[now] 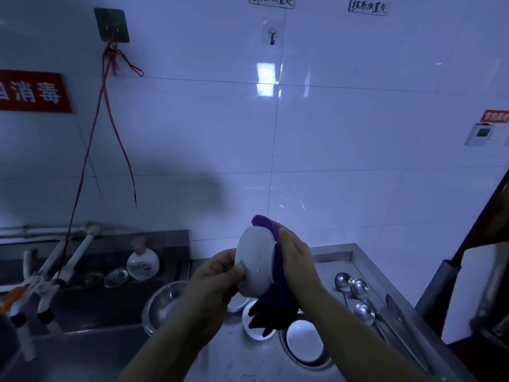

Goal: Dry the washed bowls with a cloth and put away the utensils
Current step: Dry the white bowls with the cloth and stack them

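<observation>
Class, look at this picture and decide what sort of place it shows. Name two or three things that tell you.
Probably the washing-up area of a canteen or commercial kitchen: a stainless steel counter against a white-tiled wall, steel spoons laid out, and a white bowl being wiped with a purple cloth.

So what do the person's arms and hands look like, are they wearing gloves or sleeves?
No gloves and no sleeves in view. The left hand and right hand are bare, and both forearms are uncovered right down to the bottom edge of the picture. No rings, watch or bracelets show, though the dim bluish light would hide small details.
</observation>
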Action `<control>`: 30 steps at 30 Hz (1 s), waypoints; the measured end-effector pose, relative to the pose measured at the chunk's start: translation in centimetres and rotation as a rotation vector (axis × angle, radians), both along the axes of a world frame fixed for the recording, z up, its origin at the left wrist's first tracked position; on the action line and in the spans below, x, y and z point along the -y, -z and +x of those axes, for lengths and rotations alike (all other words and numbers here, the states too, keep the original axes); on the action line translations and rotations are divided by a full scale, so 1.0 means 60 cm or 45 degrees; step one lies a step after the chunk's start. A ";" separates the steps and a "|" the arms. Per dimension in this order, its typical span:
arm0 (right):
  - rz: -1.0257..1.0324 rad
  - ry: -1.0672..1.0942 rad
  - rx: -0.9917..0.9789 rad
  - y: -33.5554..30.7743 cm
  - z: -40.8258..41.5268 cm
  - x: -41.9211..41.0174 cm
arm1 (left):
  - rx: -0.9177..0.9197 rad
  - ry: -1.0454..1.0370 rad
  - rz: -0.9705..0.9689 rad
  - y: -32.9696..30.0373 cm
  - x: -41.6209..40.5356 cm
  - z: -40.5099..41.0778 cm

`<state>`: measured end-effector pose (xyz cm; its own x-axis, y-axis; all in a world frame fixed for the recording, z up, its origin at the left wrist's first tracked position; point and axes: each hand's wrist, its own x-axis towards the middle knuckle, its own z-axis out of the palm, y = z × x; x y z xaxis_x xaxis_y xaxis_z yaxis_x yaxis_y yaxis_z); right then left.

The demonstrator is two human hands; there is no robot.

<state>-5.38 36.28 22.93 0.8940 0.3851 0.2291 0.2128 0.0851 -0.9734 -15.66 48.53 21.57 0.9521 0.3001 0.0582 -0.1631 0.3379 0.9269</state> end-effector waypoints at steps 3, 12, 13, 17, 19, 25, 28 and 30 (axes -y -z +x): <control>-0.111 0.197 0.244 0.034 -0.009 -0.008 | 0.055 -0.024 -0.200 0.002 -0.002 0.006; -0.287 0.393 1.228 0.062 -0.032 -0.008 | 0.109 -0.077 -0.438 0.003 -0.017 0.017; -0.306 0.366 1.295 0.065 -0.031 -0.003 | 0.130 -0.080 -0.442 0.000 -0.023 0.017; -0.400 0.330 1.535 0.071 -0.007 0.024 | 0.153 -0.087 -0.436 -0.006 -0.039 0.016; -0.456 0.376 1.606 0.066 0.010 0.033 | 0.135 -0.068 -0.440 -0.004 -0.041 0.014; -0.470 0.391 1.472 0.045 0.013 0.018 | 0.047 -0.038 -0.386 -0.001 -0.035 0.014; -0.433 0.320 1.455 0.045 -0.007 0.007 | 0.031 -0.055 -0.409 -0.006 -0.030 0.013; -0.371 0.249 1.428 0.040 -0.013 0.009 | 0.043 -0.080 -0.433 -0.008 -0.030 0.011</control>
